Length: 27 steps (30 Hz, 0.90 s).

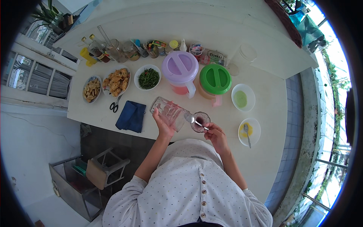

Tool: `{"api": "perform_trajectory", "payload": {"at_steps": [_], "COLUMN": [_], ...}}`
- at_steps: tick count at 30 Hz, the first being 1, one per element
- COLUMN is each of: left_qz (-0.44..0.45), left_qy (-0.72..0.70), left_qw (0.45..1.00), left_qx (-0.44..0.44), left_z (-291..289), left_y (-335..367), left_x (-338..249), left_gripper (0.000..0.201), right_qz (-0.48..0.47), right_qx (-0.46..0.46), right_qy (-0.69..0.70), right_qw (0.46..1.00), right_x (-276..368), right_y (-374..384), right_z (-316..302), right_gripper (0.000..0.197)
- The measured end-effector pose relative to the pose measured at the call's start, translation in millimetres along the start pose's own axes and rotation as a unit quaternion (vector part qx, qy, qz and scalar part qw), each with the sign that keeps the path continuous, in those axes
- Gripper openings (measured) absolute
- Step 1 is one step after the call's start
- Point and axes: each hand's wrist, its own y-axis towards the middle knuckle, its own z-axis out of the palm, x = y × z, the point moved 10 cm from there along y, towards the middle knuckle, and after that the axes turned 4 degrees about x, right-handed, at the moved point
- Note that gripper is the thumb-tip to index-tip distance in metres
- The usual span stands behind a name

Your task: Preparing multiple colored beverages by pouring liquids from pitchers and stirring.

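My left hand is wrapped round a clear glass jar, tipped on its side toward the right. In my right hand is a metal spoon, held by its handle. The spoon's bowl is by the right end of the jar; whether it touches the glass I cannot tell. Under the spoon stands a small scalloped glass bowl with something dark red inside. Just beyond are a purple-lidded pitcher and a green-lidded pitcher.
White bowls with pale green and yellow contents stand at right. Leftward lie a blue cloth, black-handled scissors, green beans and two plates of fried food. Bottles and jars line the back.
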Motion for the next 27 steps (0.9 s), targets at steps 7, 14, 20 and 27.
{"api": "perform_trajectory", "payload": {"at_steps": [7, 14, 20, 27], "left_qz": [0.000, 0.000, 0.028, -0.018], "left_qy": [-0.017, -0.048, 0.020, 0.064], "left_qw": [0.999, 0.998, 0.999, 0.994], "left_qx": [0.047, 0.029, -0.001, -0.082], "left_z": [10.9, 11.6, 10.7, -41.0], "left_y": [-2.5, 1.4, 0.8, 10.2], "left_x": [-0.4, 4.0, -0.4, 15.9], "left_gripper": [0.049, 0.050, 0.058, 0.066], "right_qz": [-0.006, -0.085, -0.184, -0.363], "right_qx": [0.036, 0.004, 0.017, 0.028], "right_qy": [0.055, 0.016, -0.141, -0.576], "right_qw": [0.998, 0.996, 0.973, 0.732], "right_x": [-0.2, 14.6, 30.5, 75.6], "right_y": [-0.3, -9.0, -20.2, -38.1], "right_z": [9.0, 14.3, 23.5, 55.7], "right_gripper": [0.011, 0.008, 0.008, 0.009]}}
